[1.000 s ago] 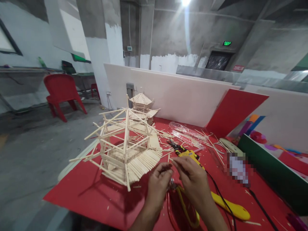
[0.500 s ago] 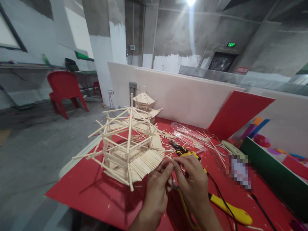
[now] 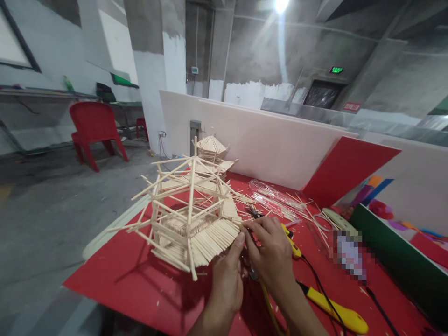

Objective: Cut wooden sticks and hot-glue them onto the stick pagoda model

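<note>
A wooden stick pavilion model (image 3: 185, 210) stands on a red sheet (image 3: 140, 284). My left hand (image 3: 227, 275) is beside its fanned roof edge, thumb raised against the ends of the sticks. My right hand (image 3: 269, 252) is closed in a pinch right next to the same roof edge, apparently on a thin stick that I cannot make out clearly. Both hands touch each other near the model's right side.
A smaller stick pavilion (image 3: 212, 154) stands behind. Yellow-handled pliers (image 3: 266, 219), a yellow tool with a black cord (image 3: 336, 312), loose sticks and plastic packets (image 3: 276, 198) lie to the right. White panels (image 3: 266, 140) back the table; a red chair (image 3: 93, 130) stands far left.
Both hands have moved up and left, from in front of the yellow tools to the fanned roof edge of the model. The view has shifted slightly.
</note>
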`<state>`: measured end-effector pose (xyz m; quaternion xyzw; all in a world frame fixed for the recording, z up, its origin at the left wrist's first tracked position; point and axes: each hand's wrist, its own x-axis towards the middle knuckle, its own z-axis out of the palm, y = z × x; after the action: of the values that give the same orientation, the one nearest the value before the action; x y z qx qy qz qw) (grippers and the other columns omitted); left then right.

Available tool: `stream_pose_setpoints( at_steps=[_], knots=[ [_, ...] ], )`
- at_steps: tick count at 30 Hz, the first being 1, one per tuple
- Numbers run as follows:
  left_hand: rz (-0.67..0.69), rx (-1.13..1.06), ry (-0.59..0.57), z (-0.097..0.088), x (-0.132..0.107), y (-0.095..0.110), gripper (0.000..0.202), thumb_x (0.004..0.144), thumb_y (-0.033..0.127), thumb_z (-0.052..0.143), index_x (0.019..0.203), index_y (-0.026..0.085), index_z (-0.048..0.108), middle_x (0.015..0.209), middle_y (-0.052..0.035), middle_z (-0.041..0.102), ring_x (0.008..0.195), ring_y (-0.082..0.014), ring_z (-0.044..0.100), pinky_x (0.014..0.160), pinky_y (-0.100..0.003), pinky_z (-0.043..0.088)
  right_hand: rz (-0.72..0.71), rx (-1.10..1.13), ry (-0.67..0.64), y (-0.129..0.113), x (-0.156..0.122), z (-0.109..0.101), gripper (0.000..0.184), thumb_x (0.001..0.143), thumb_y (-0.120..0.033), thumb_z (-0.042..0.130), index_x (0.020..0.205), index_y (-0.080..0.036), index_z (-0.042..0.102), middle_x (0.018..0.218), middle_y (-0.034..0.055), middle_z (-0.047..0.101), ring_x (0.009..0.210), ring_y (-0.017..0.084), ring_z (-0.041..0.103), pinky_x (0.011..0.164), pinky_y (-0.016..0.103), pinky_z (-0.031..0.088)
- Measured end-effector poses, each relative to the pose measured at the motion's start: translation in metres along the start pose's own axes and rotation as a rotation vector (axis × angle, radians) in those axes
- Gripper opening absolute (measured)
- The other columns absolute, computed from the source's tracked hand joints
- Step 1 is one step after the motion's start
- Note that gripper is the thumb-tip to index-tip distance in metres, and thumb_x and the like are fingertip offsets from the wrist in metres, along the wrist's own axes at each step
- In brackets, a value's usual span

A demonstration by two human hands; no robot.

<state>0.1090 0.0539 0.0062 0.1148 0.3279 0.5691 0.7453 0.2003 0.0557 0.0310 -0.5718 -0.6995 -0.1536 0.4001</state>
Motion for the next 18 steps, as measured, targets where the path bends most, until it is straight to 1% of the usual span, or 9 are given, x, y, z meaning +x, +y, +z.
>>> stream_pose_setpoints(
  at_steps=[3,7,9,12,15,18],
  knots=[
    [-0.010,-0.022,0.011,0.0015,0.0004,0.0021,0.040,0.055,0.037,0.092,0.085,0.016,0.075,0.068,0.0017,0.065,0.050,-0.0085,0.048,0.045,-0.022,0.032,-0.004,-0.029,-0.017,-0.0001,0.0016,-0.0003,0.014,0.096,-0.024,0.057,0.093,-0.020,0.070,0.084,0.0046,0.062,0.081,0.020,0.052,0.074,0.033,0.039],
    [-0.056,-0.043,0.030,0.0025,0.0007,0.0052,0.037,0.054,0.032,0.092,0.081,0.017,0.074,0.064,0.0024,0.063,0.049,-0.0078,0.046,0.045,-0.022,0.031,-0.001,-0.064,-0.044,0.0006,0.0027,-0.0004,0.013,0.095,-0.023,0.058,0.093,-0.021,0.070,0.084,0.0048,0.061,0.082,0.020,0.051,0.074,0.032,0.039],
    [-0.097,-0.047,0.006,0.0026,0.0009,0.0060,0.035,0.054,0.030,0.092,0.081,0.017,0.073,0.067,0.0018,0.065,0.050,-0.0084,0.048,0.046,-0.022,0.032,0.001,-0.074,-0.052,0.0010,0.0030,-0.0010,0.011,0.094,-0.022,0.060,0.093,-0.021,0.070,0.085,0.0047,0.061,0.083,0.020,0.051,0.073,0.032,0.039],
    [-0.141,-0.056,-0.049,0.0020,0.0019,0.0056,0.041,0.052,0.029,0.093,0.086,0.018,0.072,0.071,0.0020,0.066,0.052,-0.0080,0.047,0.046,-0.022,0.032,-0.001,-0.066,-0.064,0.0014,0.0034,-0.0025,0.009,0.092,-0.021,0.062,0.095,-0.021,0.070,0.086,0.0044,0.061,0.084,0.021,0.050,0.073,0.032,0.039],
    [-0.142,-0.063,-0.076,0.0009,0.0031,0.0044,0.047,0.049,0.031,0.094,0.088,0.017,0.071,0.068,0.0032,0.063,0.051,-0.0070,0.045,0.046,-0.021,0.031,-0.004,-0.058,-0.076,0.0013,0.0043,-0.0041,0.010,0.092,-0.021,0.062,0.097,-0.022,0.070,0.086,0.0043,0.061,0.083,0.021,0.050,0.072,0.032,0.039],
    [-0.158,-0.053,-0.083,0.0002,0.0034,0.0040,0.046,0.049,0.033,0.095,0.084,0.016,0.070,0.064,0.0041,0.060,0.050,-0.0067,0.043,0.046,-0.022,0.030,-0.009,-0.066,-0.086,0.0004,0.0057,-0.0058,0.011,0.091,-0.020,0.063,0.097,-0.022,0.070,0.087,0.0045,0.060,0.084,0.022,0.050,0.072,0.032,0.040]
  ],
)
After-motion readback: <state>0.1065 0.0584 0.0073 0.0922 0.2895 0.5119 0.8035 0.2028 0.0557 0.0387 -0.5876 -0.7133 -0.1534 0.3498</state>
